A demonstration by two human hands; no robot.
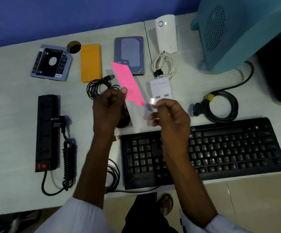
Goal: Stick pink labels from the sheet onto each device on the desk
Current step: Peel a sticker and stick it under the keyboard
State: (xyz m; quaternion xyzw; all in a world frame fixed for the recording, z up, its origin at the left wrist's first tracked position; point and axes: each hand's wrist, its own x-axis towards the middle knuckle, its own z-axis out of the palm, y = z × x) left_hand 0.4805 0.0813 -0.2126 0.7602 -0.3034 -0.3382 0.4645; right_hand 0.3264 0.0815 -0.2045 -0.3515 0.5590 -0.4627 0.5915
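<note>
My left hand (109, 110) is shut on the sheet of pink labels (129, 83), holding it tilted above the desk with the thumb on its left edge. My right hand (168, 115) is curled at the sheet's bare lower right corner, fingertips pinched together; blur hides whether a label is between them. On the desk lie a hard drive (129, 54), an orange case (90, 63), a boxed drive caddy (50, 63), a white USB charger (160, 89), a white plug-in unit (165, 33), a black power strip (47, 132) and a black keyboard (228, 148).
A coiled black USB cable (96, 88) lies left of the sheet, a white cable (164, 65) behind the charger, and a black power cord with a yellow tie (220, 106) to the right. A dark round object (123, 121) sits under my left hand. A teal housing (245, 31) stands back right.
</note>
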